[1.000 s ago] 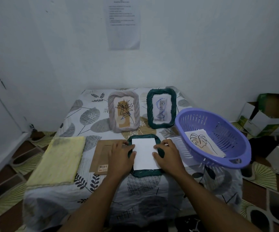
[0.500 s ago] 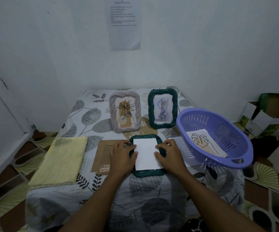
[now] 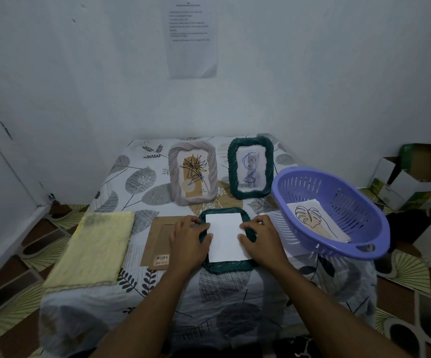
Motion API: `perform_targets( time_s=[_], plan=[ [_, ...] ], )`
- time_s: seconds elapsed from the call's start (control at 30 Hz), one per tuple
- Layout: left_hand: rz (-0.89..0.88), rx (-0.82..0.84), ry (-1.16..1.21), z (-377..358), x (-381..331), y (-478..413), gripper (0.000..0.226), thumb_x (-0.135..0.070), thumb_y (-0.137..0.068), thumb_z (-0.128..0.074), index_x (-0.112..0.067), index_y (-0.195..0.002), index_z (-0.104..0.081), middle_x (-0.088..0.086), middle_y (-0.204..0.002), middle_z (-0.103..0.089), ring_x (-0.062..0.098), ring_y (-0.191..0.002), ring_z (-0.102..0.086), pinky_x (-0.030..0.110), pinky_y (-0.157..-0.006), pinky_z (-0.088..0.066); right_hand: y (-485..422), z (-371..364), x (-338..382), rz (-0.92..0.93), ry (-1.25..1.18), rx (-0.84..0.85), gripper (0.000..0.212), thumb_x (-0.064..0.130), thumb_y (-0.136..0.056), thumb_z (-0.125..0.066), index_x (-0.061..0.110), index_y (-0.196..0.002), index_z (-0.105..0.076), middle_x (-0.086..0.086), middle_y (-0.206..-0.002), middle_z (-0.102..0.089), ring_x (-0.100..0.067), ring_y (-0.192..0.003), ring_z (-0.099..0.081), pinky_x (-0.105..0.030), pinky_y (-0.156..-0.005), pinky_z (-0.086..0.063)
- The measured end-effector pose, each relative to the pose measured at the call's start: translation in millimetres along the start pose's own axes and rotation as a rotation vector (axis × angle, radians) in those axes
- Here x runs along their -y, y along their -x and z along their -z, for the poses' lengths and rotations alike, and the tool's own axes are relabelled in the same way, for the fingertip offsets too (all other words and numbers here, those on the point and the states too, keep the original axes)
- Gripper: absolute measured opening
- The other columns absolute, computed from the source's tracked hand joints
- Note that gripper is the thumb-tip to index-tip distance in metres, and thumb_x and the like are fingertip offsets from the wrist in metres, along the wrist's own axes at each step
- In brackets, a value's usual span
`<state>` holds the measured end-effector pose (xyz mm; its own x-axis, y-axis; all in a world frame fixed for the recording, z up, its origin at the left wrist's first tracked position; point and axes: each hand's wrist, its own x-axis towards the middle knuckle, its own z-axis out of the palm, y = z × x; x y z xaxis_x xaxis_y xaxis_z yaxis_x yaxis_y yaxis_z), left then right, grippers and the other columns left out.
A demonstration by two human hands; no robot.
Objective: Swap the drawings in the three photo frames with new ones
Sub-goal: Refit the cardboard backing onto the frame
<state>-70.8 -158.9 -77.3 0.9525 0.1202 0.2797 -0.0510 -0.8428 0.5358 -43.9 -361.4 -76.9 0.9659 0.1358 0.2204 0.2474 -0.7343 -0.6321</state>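
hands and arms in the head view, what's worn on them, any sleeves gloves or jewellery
Both the left hand and the right hand are bare, with no gloves. Both forearms are uncovered down to the bottom edge of the picture, with no sleeves showing. No rings, watch or bracelet are visible.

**Three frames, one face down**

A green frame (image 3: pixel 226 264) lay flat near the table's front, a white sheet (image 3: pixel 227 237) resting on its back. Behind it stood a grey frame (image 3: pixel 193 174) and another green frame (image 3: pixel 251 167), each holding a drawing.
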Motion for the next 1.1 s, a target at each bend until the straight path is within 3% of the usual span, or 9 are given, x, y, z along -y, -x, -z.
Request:
perform_targets(
  time_s=[0.2, 0.37, 0.47, 0.57, 0.63, 0.73, 0.9, 1.1],
  plan=[
    [0.007, 0.006, 0.012, 2, -2, -1, 0.033, -0.037, -0.091, -0.057, -0.027, -0.121, -0.064, -0.003, -0.123, -0.049, 0.019, -0.117, -0.038, 0.04, -0.098, -0.034, 1, 2, 2, -0.008, -0.025, 0.001, 0.032, 0.035, -0.086, -0.066, 0.022, -0.115, -0.066, 0.002, -0.115, -0.046, -0.017, -0.104, -0.054, -0.036, -0.097, -0.046],
    [-0.01, -0.088, 0.083, 19, -8, -10, 0.036, -0.029, -0.091, -0.058, -0.015, -0.123, -0.062, 0.003, -0.118, -0.054, 0.022, -0.111, -0.047, 0.035, -0.09, -0.043, 1, 5, 4, -0.024, -0.073, -0.031, 0.029, 0.028, -0.089, -0.064, 0.019, -0.116, -0.064, -0.002, -0.117, -0.046, -0.018, -0.103, -0.053, -0.021, -0.087, -0.036],
    [-0.025, -0.115, -0.074, 33, 10, -13, 0.038, -0.032, -0.09, -0.05, -0.009, -0.116, -0.064, 0.005, -0.12, -0.057, 0.024, -0.111, -0.048, 0.035, -0.091, -0.041, 1, 4, 5, -0.025, -0.067, -0.03, 0.028, 0.027, -0.089, -0.064, 0.017, -0.115, -0.063, -0.002, -0.114, -0.046, -0.018, -0.101, -0.052, -0.02, -0.084, -0.033],
    [0.155, -0.08, -0.187, 39, 36, -4, 0.042, -0.036, -0.087, -0.057, -0.003, -0.111, -0.062, 0.015, -0.125, -0.054, 0.031, -0.112, -0.051, 0.04, -0.092, -0.044, 1, 3, 5, -0.03, -0.055, -0.031, 0.026, 0.028, -0.089, -0.064, 0.018, -0.112, -0.063, 0.002, -0.111, -0.044, -0.018, -0.101, -0.052, -0.021, -0.084, -0.034],
    [0.211, -0.067, -0.21, 38, 46, 4, 0.05, -0.042, -0.086, -0.059, -0.002, -0.116, -0.06, 0.016, -0.135, -0.05, 0.031, -0.12, -0.049, 0.041, -0.099, -0.043, 1, 2, 5, -0.029, -0.047, -0.03, 0.025, 0.029, -0.089, -0.064, 0.018, -0.112, -0.063, 0.001, -0.111, -0.045, -0.018, -0.101, -0.053, -0.022, -0.084, -0.035],
    [0.24, -0.098, -0.098, 35, 47, 7, 0.049, -0.031, -0.087, -0.062, 0.003, -0.122, -0.055, 0.02, -0.141, -0.044, 0.032, -0.13, -0.041, 0.041, -0.108, -0.036, 1, 3, 5, -0.031, -0.044, -0.022, 0.027, 0.028, -0.088, -0.064, 0.018, -0.113, -0.062, 0.0, -0.11, -0.046, -0.019, -0.101, -0.053, -0.023, -0.085, -0.036],
    [0.289, -0.145, -0.021, 42, 40, 6, 0.044, -0.024, -0.08, -0.066, -0.005, -0.118, -0.054, 0.017, -0.115, -0.061, 0.034, -0.11, -0.056, 0.04, -0.092, -0.045, -1, 7, 8, -0.047, -0.061, 0.0, 0.029, 0.027, -0.088, -0.065, 0.016, -0.115, -0.061, -0.004, -0.11, -0.049, -0.022, -0.102, -0.054, -0.023, -0.084, -0.036],
    [0.317, -0.234, 0.292, 51, 37, 5, 0.054, -0.028, -0.08, -0.074, -0.012, -0.127, -0.053, 0.008, -0.121, -0.065, 0.025, -0.111, -0.059, 0.036, -0.095, -0.047, 0, 10, 19, 0.07, 0.1, -0.054, 0.03, 0.029, -0.089, -0.062, 0.017, -0.116, -0.061, -0.003, -0.117, -0.049, -0.021, -0.11, -0.046, -0.034, -0.094, -0.04]
  ],
)
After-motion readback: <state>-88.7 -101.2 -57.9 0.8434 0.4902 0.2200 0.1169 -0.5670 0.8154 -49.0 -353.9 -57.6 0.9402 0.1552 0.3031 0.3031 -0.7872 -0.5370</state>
